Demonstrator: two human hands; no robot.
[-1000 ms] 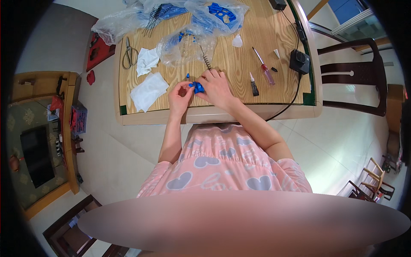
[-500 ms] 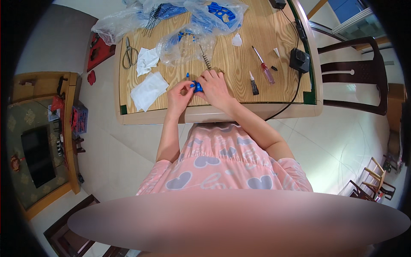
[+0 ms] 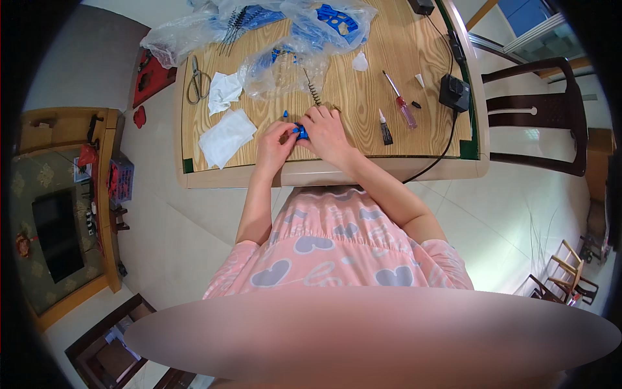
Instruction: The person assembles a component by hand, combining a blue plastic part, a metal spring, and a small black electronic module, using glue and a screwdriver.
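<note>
My left hand point(image 3: 275, 148) is closed in a pinch at the near edge of the table, its fingertips on a tiny blue piece point(image 3: 296, 129). That piece touches a larger shiny blue plastic part point(image 3: 302, 133), which my right hand point(image 3: 328, 135) steadies from the right with bent fingers. My hands partly hide the part's shape. A small blue pointed piece point(image 3: 286, 113) lies just beyond the left fingers. Past my right fingertips stands out a dark coil spring point(image 3: 313, 91) with a long straight end.
On the left lie scissors point(image 3: 197, 82), a crumpled tissue point(image 3: 224, 92) and a flat white sheet point(image 3: 227, 137). Clear plastic bags point(image 3: 285, 68) with blue parts fill the back. To the right are a glue tube point(image 3: 385, 128), a screwdriver point(image 3: 403, 107) and a black corded box point(image 3: 455, 93).
My left fingers have shifted slightly right, closer against the blue part. The right hand has hardly moved.
</note>
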